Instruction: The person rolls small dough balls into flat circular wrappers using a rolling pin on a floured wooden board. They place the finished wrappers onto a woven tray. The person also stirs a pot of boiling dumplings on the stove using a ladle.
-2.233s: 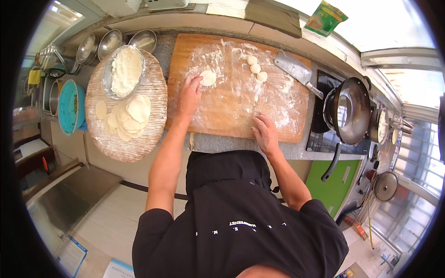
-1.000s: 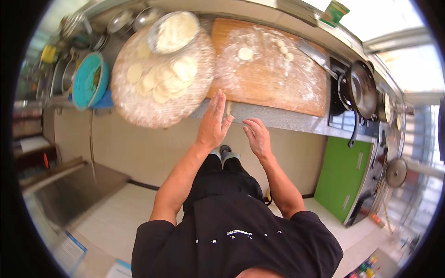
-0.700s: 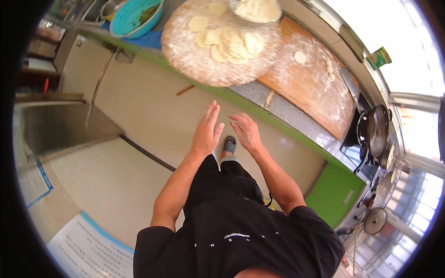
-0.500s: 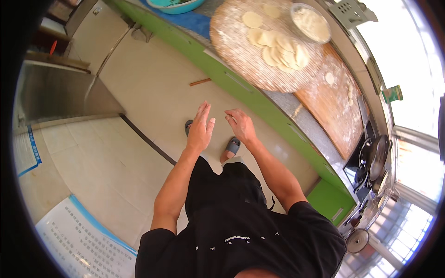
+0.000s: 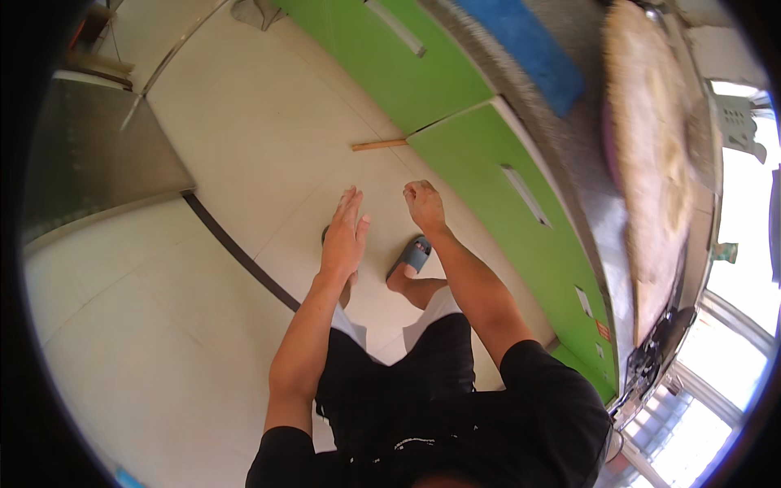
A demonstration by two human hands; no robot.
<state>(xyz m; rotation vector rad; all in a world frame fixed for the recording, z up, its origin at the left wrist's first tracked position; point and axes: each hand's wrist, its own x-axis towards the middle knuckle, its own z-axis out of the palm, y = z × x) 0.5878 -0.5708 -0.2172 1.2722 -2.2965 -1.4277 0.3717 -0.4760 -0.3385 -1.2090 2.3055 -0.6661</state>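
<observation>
My left hand hangs in front of my body above the floor, palm turned inward, its fingers stretched out and thumb apart, holding nothing. To its right, at about the same height, my right hand has its fingers curled in, with nothing seen in them. A gap separates the two hands, and neither touches anything. Below my right hand is a grey slipper on my foot. A thin brown stick lies on the floor beyond the hands, its far end against the green cabinet.
The grey counter runs along the right with a blue cloth on it. A floury round board appears steeply slanted and blurred; its dough is indistinct. Dark cookware stands farther along. A metal-sided unit is at left.
The view has shifted, so the counter and board now sit farther right and the dough rounds no longer show clearly. My right hand's fingers have curled in; the left stays stretched out.
</observation>
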